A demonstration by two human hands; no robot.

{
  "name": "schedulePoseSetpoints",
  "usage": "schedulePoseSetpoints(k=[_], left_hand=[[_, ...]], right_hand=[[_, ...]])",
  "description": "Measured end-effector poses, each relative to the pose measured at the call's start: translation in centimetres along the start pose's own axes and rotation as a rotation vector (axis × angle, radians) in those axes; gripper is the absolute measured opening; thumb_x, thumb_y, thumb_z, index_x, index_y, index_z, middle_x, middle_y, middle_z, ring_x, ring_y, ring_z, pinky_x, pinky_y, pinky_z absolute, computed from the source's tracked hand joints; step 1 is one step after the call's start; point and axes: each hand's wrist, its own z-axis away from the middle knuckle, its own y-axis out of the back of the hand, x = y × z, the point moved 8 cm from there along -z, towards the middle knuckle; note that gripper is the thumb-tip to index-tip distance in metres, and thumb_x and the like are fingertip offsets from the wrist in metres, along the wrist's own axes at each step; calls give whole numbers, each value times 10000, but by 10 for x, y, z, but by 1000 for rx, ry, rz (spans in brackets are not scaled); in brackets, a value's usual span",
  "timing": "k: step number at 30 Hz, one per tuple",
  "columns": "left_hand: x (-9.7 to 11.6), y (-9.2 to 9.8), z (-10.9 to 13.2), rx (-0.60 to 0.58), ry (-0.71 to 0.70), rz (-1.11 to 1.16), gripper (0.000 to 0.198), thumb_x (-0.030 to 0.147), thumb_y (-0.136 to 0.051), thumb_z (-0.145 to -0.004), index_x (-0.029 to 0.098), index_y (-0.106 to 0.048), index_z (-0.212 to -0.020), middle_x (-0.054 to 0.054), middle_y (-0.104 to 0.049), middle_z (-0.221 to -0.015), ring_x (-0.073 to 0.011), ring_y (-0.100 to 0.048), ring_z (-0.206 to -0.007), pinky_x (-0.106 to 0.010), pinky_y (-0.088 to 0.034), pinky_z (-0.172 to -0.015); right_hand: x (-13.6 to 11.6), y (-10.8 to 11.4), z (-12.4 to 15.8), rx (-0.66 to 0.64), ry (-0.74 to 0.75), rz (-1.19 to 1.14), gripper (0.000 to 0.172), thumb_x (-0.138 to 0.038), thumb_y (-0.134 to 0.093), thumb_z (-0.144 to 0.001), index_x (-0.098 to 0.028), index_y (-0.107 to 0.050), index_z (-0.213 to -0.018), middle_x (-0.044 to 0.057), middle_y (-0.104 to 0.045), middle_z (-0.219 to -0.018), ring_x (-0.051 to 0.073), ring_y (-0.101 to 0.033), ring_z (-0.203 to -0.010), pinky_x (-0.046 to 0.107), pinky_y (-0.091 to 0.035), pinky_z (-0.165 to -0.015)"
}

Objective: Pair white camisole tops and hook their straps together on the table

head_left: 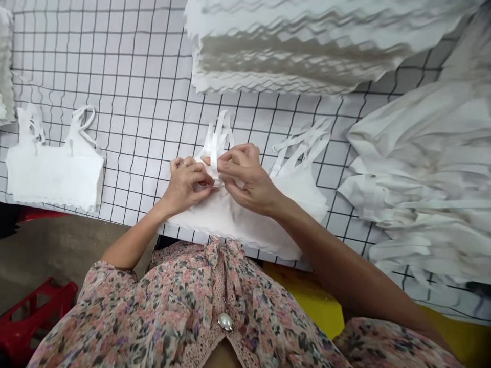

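A white bra top (245, 225) with thin straps lies flat at the table's front edge, right before me. My left hand (187, 184), with a ring on one finger, pinches the top's upper edge where a strap joins it. Close beside it, my right hand (245, 176) has its thumb and fingers closed on the strap (214, 148), which stands up in a loop between the hands. The other straps (301, 145) of the same top lie loosely spread to the right. The exact spot under my fingertips is partly hidden.
A finished-looking pile of white bra tops (56, 174) lies at the left. A tall stack of white wavy-edged pieces (307, 51) stands at the back. Loose white garments (429, 189) heap up on the right. Below the grid-patterned table (130, 102) are a red stool (36, 322) and something yellow (318, 306).
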Motion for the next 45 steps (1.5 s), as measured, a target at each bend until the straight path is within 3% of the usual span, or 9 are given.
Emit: schedulePoseSetpoints(k=[7, 15, 20, 24, 28, 32, 35, 40, 45], left_hand=[[-4, -1, -1, -38, 17, -15, 187, 402, -790, -957, 244, -795, -857, 3, -710, -859, -205, -563, -979, -433, -281, -1076], [-10, 3, 1, 80, 36, -78, 219, 428, -822, -935, 230, -735, -902, 4, -759, -926, -210, -630, -1010, -435, -319, -1077], [20, 11, 33, 316, -197, -364, 391, 484, -679, -1039, 223, -642, -1327, -108, -726, -1368, -284, -654, -1324, -521, -265, -1263], [26, -21, 54, 146, -381, -513, 892, 648, -508, -1064, 131, -205, -1726, -229, -464, -1692, -372, -391, -1624, -583, -95, -1378], [16, -24, 55, 106, -378, -491, 1008, 694, -531, -1031, 151, -93, -1759, -242, -338, -1757, -408, -265, -1679, -644, -127, -1370], [34, 4, 21, 273, -417, -361, 514, 416, -621, -1074, 259, -534, -1556, -154, -614, -1578, -339, -517, -1544, -624, -315, -1298], [58, 2, -37, 207, -400, -168, 195, 293, -636, -1061, 234, -755, -1204, -77, -797, -1163, -234, -741, -1123, -428, -549, -1017], [84, -44, -131, 4, -128, -22, 292, 306, -756, -965, 168, -707, -713, -38, -713, -767, -153, -614, -696, -306, -473, -718], [86, -66, -154, -13, 4, 5, 209, 188, -810, -842, 169, -683, -677, -13, -686, -707, -146, -574, -668, -294, -425, -688]], right_hand=[[33, 20, -43, 17, -92, 97, 752, -88, -399, -925, -356, -526, -1616, 49, -616, -941, 248, -512, -965, 496, -459, -1039], [60, 39, -74, 90, -211, -33, 366, -94, -453, -880, -221, -795, -908, 55, -702, -839, 216, -638, -870, 410, -533, -900], [11, 57, -9, 337, -84, 247, 391, -90, -407, -971, -231, -742, -1116, 78, -768, -1058, 267, -713, -1088, 528, -503, -1098], [-26, 7, 75, 91, 64, 471, 652, -333, -412, -1125, -209, -219, -1735, 155, -552, -1636, 313, -500, -1542, 625, -248, -1329], [-13, -8, 139, -49, -10, 608, 922, -626, -357, -1100, -147, 81, -1756, 239, -350, -1743, 385, -393, -1609, 703, -121, -1321], [11, 38, 146, 167, -112, 561, 736, -484, -449, -1110, -173, -231, -1741, 227, -483, -1672, 404, -428, -1579, 701, -268, -1257], [33, 80, 118, 380, -154, 473, 396, -348, -509, -1089, -190, -671, -1414, 161, -750, -1320, 356, -628, -1328, 592, -439, -1148], [62, 120, 70, 570, -212, 342, 270, -274, -521, -1020, -224, -786, -1032, 106, -756, -991, 290, -634, -1024, 488, -517, -980], [72, 129, 77, 604, -285, 46, 231, -341, -594, -960, -214, -784, -988, 81, -720, -927, 217, -619, -828, 405, -540, -823]])
